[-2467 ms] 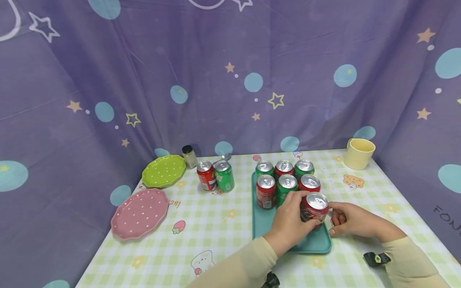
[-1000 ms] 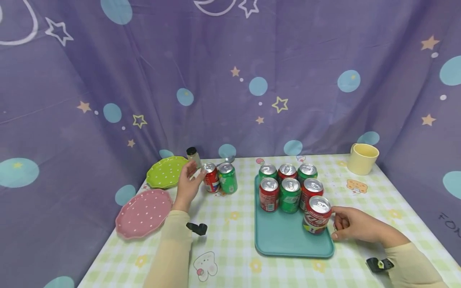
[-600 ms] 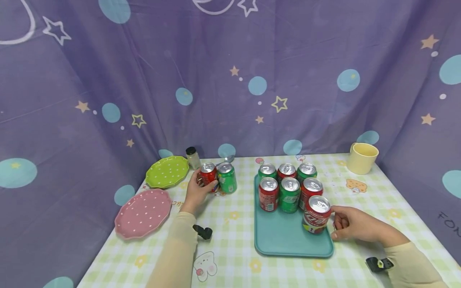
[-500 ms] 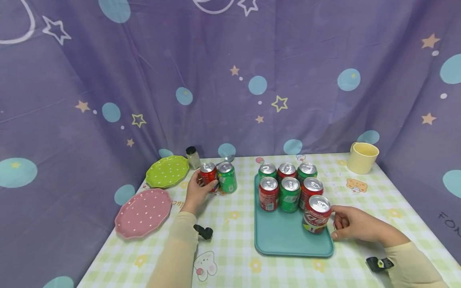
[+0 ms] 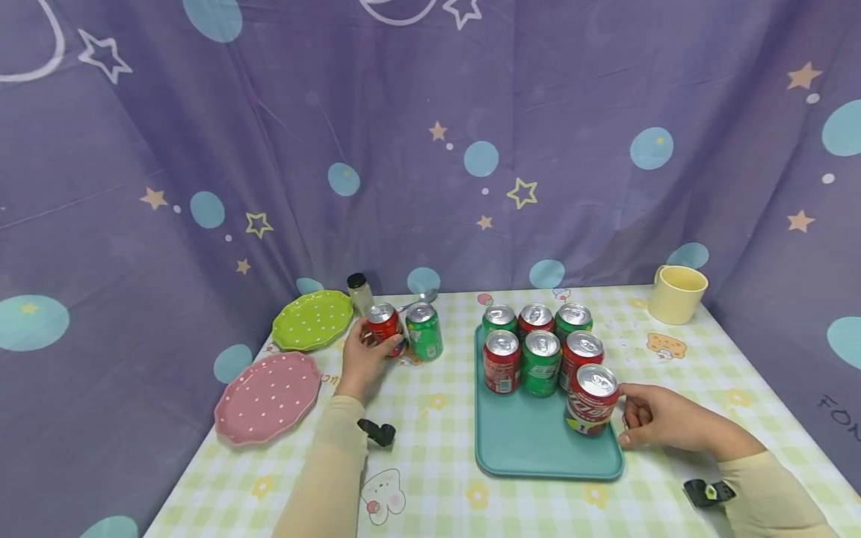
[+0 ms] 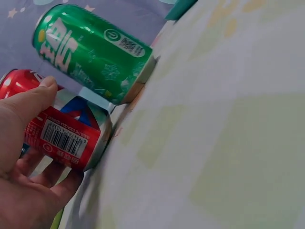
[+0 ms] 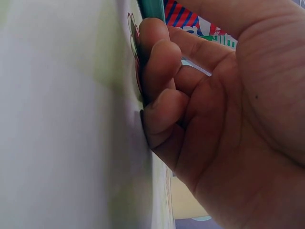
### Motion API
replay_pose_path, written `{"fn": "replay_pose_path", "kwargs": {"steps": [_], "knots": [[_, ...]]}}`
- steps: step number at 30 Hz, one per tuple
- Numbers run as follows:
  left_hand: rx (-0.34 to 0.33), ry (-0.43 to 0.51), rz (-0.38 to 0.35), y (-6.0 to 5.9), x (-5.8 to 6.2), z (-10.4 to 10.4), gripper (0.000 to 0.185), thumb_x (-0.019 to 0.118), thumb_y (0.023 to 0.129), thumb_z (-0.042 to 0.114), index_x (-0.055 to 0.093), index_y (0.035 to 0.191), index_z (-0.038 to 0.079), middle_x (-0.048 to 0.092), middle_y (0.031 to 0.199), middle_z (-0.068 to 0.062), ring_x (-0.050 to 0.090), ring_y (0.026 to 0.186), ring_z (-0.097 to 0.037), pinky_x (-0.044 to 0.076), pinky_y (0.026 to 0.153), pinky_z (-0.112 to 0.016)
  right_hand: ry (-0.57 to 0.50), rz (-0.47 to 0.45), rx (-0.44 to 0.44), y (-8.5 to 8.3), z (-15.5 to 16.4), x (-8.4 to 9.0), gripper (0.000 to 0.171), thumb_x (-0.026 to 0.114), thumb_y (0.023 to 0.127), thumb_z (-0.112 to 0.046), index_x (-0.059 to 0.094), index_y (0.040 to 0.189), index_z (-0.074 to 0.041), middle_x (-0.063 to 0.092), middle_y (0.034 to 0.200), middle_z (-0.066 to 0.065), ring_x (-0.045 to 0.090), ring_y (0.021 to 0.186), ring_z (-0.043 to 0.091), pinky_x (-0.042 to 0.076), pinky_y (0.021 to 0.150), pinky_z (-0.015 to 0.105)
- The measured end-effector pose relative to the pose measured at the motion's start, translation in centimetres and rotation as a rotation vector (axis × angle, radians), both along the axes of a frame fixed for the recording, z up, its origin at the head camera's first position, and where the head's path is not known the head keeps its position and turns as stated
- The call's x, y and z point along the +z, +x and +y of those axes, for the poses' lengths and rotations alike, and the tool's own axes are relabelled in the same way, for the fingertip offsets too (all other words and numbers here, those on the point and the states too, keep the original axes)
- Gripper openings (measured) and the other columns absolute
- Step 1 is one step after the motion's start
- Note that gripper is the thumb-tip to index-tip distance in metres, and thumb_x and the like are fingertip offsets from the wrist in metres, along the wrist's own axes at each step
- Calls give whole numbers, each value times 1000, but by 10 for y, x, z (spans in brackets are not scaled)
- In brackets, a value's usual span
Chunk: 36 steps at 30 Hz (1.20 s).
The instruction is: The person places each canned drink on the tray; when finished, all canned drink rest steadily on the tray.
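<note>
My left hand point(image 5: 363, 362) grips a red soda can point(image 5: 382, 321) at the back left, thumb on the near side and fingers round the far side. In the left wrist view the can's barcode point(image 6: 64, 138) shows low on its side. A green soda can point(image 5: 424, 332) stands just right of it, with a narrow gap. My right hand point(image 5: 662, 422) rests on the cloth beside the teal tray point(image 5: 531, 444), fingers loosely bent, index fingertip at the front red can point(image 5: 592, 403). Behind that can, two rows of red and green cans point(image 5: 541, 366) stand on the tray.
A pink dotted plate point(image 5: 269, 400) and a green dotted plate point(image 5: 312, 321) lie at the left. A black-lidded jar point(image 5: 361, 297) and a spoon point(image 5: 427, 297) are behind the left cans. A yellow mug point(image 5: 677, 295) stands at the back right, before a purple curtain point(image 5: 403, 90).
My left hand has left the front can on the tray, reached to the back left and gripped the red can, shifting it slightly left from the green one. My right hand stays put.
</note>
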<state>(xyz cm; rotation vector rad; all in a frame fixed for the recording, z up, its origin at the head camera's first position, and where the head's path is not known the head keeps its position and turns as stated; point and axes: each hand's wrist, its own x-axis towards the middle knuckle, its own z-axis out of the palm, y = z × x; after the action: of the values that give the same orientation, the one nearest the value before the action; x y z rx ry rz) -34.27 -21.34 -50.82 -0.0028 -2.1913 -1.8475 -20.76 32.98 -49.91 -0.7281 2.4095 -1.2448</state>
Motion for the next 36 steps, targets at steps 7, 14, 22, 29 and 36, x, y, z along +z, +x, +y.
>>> {"fn": "replay_pose_path", "kwargs": {"steps": [7, 14, 22, 29, 36], "knots": [[134, -13, 39, 9, 28, -9, 69, 92, 84, 22, 54, 140, 11, 64, 135, -10, 59, 122, -29, 48, 104, -44, -2, -4, -2, 0, -2, 2, 39, 88, 87, -23, 60, 109, -5, 58, 77, 3, 54, 66, 10, 46, 55, 28], [174, 20, 131, 22, 57, -5, 72, 95, 80, 27, 54, 138, 12, 65, 131, -7, 61, 115, -27, 53, 94, -38, 20, 13, -8, -1, -3, 2, 41, 88, 86, -27, 61, 112, -10, 58, 77, 2, 54, 66, 10, 46, 55, 28], [80, -37, 214, 46, 76, 13, 68, 93, 83, 23, 54, 136, 9, 66, 127, -8, 62, 112, -22, 55, 89, -28, 1, 6, -12, 0, 0, 0, 41, 88, 86, -24, 61, 112, -9, 58, 77, 2, 54, 66, 11, 46, 54, 28], [-58, -105, 295, 81, 91, 45, 67, 94, 80, 12, 57, 137, 9, 66, 127, -8, 63, 109, -22, 56, 84, -27, 1, 4, -14, 0, 0, 1, 41, 88, 86, -23, 62, 115, -11, 58, 78, 2, 54, 66, 10, 46, 55, 28], [-234, -161, 279, 108, 86, 78, 64, 95, 79, 15, 60, 132, 19, 69, 123, 1, 68, 109, -18, 61, 84, -34, 35, 0, -29, -1, 0, 1, 44, 89, 86, -27, 62, 117, -11, 58, 78, 4, 54, 67, 11, 46, 56, 29]]}}
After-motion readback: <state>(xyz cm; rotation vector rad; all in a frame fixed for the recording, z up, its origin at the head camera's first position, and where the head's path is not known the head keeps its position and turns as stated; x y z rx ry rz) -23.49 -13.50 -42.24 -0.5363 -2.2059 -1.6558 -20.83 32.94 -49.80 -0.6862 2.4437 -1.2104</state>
